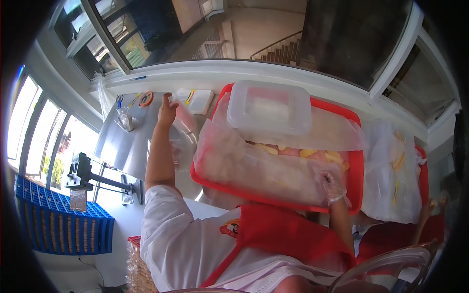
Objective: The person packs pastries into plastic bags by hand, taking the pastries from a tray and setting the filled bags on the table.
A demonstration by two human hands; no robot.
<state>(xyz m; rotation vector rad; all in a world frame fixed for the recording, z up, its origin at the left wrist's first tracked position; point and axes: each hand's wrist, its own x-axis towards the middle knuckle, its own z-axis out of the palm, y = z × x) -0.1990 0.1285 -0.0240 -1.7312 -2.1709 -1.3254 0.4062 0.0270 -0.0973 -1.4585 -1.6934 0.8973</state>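
Note:
My left hand (167, 113), bare, is stretched forward over the steel table, its fingers partly curled and apart. Beside its thumb lies a pinkish clear plastic bag (183, 118); I make out nothing held. My right hand (333, 187), in a thin clear plastic glove, is closed at the edge of a translucent sheet (264, 171) in a large red tray (273, 201). Yellow pieces (309, 153) show through a gap between this sheet and another behind it. A lidded translucent plastic box (268, 107) rests on the rear sheet.
Blue-handled scissors (119, 101), an orange tape roll (145, 99) and a white pad with a yellow cutter (190, 97) lie on the steel table (115, 139). A metal device (80, 171) and blue crate (68, 219) stand left. Another person's arm (424, 219) is at right, near a sheet-covered tray (423, 171).

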